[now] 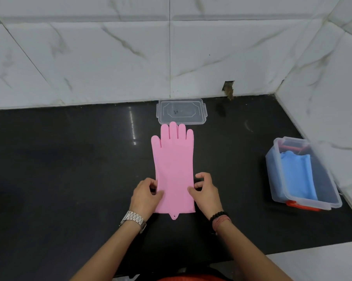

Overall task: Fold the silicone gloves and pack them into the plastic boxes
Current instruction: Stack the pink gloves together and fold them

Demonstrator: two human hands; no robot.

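A pink glove (174, 169) lies flat on the black counter (69, 169), fingers pointing toward the wall. The left hand (144, 194) pinches its left edge near the cuff, thumb on top; the right hand (206, 190) pinches the right edge the same way — fingers curled, neither hand wide open. Just beyond the fingertips lies a clear lid (182, 112). Well to the right stands an open box (301, 173) holding a blue glove (298, 175).

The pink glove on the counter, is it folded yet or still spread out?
Spread out. The pink glove lies flat at full length, all fingers extended toward the wall. The left hand and right hand pinch its cuff edges.
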